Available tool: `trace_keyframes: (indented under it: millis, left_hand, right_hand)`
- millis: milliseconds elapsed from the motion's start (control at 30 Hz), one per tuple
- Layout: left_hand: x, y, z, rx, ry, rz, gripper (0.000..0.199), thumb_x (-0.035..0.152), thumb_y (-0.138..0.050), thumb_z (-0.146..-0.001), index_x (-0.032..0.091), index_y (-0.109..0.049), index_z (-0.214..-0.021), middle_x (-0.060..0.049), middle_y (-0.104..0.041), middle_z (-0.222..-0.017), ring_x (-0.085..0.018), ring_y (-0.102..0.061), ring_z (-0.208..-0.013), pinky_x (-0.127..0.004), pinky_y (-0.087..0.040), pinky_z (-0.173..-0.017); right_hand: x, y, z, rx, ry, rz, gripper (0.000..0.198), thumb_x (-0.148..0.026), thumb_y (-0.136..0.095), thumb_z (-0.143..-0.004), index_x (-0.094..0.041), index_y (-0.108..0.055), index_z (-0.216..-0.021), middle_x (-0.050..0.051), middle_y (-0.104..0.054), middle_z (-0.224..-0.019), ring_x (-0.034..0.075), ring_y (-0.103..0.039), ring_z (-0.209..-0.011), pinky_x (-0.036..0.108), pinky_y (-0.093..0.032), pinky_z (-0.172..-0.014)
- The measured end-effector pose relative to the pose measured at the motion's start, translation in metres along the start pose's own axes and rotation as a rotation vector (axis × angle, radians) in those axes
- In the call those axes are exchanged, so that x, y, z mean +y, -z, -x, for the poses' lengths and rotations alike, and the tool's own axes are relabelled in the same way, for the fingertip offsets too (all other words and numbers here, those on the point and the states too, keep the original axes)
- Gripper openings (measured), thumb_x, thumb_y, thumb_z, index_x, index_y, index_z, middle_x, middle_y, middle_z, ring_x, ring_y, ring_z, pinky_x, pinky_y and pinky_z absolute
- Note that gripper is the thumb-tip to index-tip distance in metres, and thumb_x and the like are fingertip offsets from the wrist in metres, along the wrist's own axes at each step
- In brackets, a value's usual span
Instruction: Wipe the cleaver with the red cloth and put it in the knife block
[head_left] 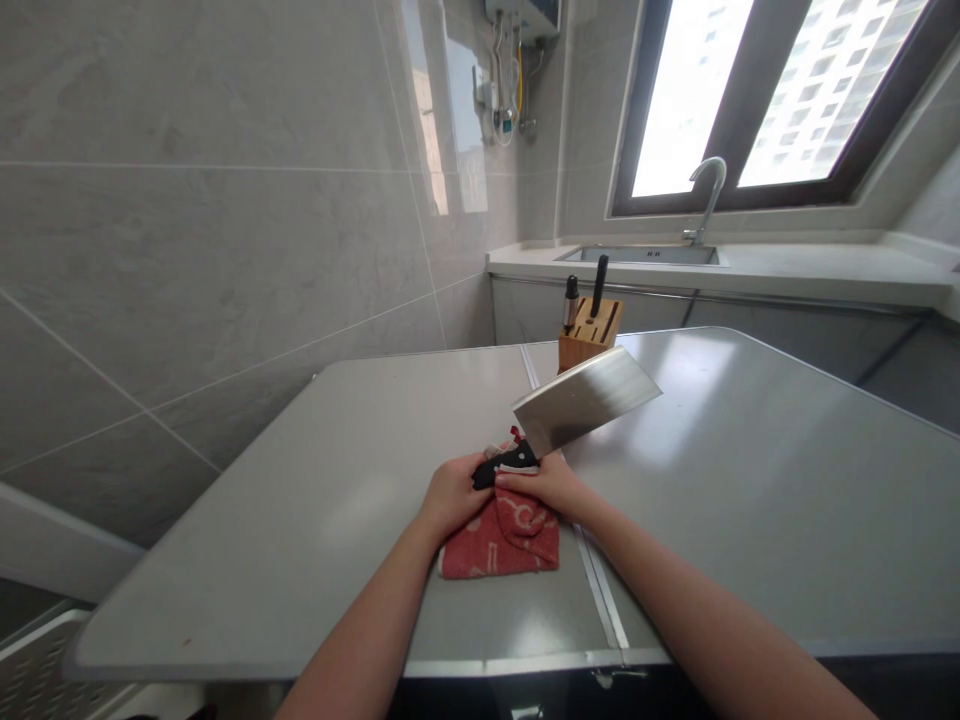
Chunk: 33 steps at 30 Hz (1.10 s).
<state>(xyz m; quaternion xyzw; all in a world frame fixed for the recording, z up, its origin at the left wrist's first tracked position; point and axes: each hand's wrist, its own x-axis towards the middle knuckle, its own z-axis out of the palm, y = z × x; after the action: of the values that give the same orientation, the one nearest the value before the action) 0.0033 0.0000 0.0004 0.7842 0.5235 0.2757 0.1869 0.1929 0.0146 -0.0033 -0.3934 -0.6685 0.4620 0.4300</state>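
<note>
A cleaver [589, 400] with a broad, shiny blade and a black riveted handle is held tilted over the table, its blade pointing to the upper right. My left hand [455, 490] is closed around the rear end of the handle. A red patterned towel [499, 540] hangs bunched under and around the handle, its lower part over the table. My right hand [553, 484] pinches the towel against the handle close to the blade; some of its fingers are hidden behind the towel and blade.
Beyond the blade stands a wooden knife block [589, 338] with two black-handled tools in it. The grey table [337, 480] has a seam strip down its middle. Behind are a sink [645, 255], a faucet [709, 200] and a window; a tiled wall [225, 240] borders the left.
</note>
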Motion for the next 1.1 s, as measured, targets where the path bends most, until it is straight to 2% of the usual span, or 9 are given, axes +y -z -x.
trace_keyframes:
  millis: [367, 933, 1100]
  left_hand:
    - [-0.0014, -0.0011, -0.0001, -0.003, -0.025, 0.014, 0.014, 0.031, -0.058, -0.080, 0.020, -0.066, -0.083, -0.002, -0.070, -0.078, -0.016, -0.063, -0.070, -0.023, -0.039, -0.062]
    - [-0.0041, -0.0035, -0.0005, 0.007, -0.008, 0.023, 0.013, 0.030, -0.059, -0.079, 0.018, -0.063, -0.077, -0.001, -0.068, -0.071, -0.015, -0.060, -0.064, -0.022, -0.037, -0.059]
    - [-0.0050, -0.0036, -0.0010, 0.014, -0.003, 0.035, 0.013, 0.030, -0.059, -0.078, 0.018, -0.063, -0.076, -0.002, -0.068, -0.072, -0.015, -0.060, -0.065, -0.023, -0.038, -0.059]
  right_hand:
    - [-0.0011, -0.0009, 0.0006, 0.001, 0.004, -0.003, 0.043, -0.042, -0.079, -0.063, -0.020, -0.068, -0.098, 0.005, -0.072, -0.095, 0.026, -0.066, -0.098, 0.046, -0.044, -0.100]
    - [0.0008, -0.0006, -0.0007, -0.001, 0.005, 0.015, 0.045, -0.042, -0.079, -0.063, -0.018, -0.067, -0.099, 0.007, -0.071, -0.099, 0.026, -0.065, -0.099, 0.046, -0.045, -0.098]
    - [0.0040, -0.0020, -0.0003, 0.042, 0.014, 0.020, 0.050, -0.042, -0.080, -0.061, -0.017, -0.065, -0.101, 0.008, -0.069, -0.102, 0.026, -0.065, -0.100, 0.046, -0.045, -0.098]
